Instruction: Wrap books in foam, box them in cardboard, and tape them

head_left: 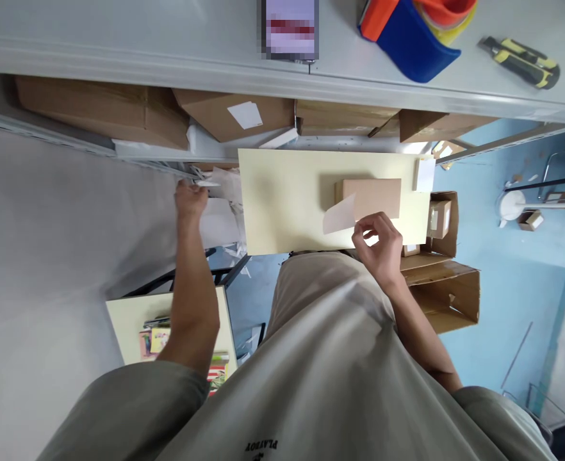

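My right hand [380, 248] pinches a white paper label [339, 216] by its right edge, thumb and forefinger together. The label hangs over the lower left of a small brown cardboard box [376, 195], hiding part of it. That box lies on a pale yellow table [282, 205]. Off the table's left end, my left hand [191, 198] is stretched out with its fingers apart, beside a heap of white waste paper [222, 214]. I see nothing held in it. A stack of small white labels [425, 175] lies at the table's right end.
Large cardboard boxes [244, 115] fill the shelf beyond the table. On the grey upper shelf [119, 32] are a tape dispenser [414, 38], a yellow-black cutter [523, 62] and a phone-like device [289, 29]. Open cartons [448, 298] stand at right, a second small table [129, 326] at lower left.
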### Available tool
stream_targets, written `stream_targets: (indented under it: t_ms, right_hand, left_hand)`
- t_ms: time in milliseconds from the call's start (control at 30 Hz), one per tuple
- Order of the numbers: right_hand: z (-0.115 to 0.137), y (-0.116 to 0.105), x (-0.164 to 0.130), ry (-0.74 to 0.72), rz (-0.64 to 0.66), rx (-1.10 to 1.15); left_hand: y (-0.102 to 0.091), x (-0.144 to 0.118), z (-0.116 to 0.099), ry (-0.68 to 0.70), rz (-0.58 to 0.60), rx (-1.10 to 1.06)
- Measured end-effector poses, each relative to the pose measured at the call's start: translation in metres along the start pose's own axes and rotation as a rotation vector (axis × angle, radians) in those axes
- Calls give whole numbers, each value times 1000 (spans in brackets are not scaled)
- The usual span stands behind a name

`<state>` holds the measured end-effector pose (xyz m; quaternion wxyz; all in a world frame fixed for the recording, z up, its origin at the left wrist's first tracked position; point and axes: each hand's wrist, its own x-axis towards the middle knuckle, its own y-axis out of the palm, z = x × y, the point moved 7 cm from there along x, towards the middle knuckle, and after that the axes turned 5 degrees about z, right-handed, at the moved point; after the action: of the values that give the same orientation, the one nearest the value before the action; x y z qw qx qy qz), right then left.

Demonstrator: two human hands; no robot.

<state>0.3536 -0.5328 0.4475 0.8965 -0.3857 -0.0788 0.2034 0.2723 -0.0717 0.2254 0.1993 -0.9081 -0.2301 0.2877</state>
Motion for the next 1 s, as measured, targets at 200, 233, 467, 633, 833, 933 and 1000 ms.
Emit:
stream_targets:
  t_ms: [200, 233, 467, 633, 833, 933, 1000]
  right_hand:
    - [-24, -5, 6, -67, 11, -54]
    - [-27, -6, 7, -80, 20, -78]
    - [-51, -3, 10, -165, 124, -153]
    - [-71, -1, 3, -182, 327, -48]
    - [-150, -54, 16, 38, 217, 214]
    - [-205, -67, 27, 246, 158, 348]
    - [-230, -62, 31, 364, 200, 449]
  left_hand:
    - [137, -114, -103, 80, 260, -447]
    - [160, -136, -125, 69, 345, -533]
    - [234, -205, -211, 18, 394, -667]
    - [258, -207, -207, -40, 241, -626]
    - [279, -212, -200, -114, 119, -648]
    - [285, -216, -202, -125, 103, -625]
    - [288, -218, -204, -138, 94, -595]
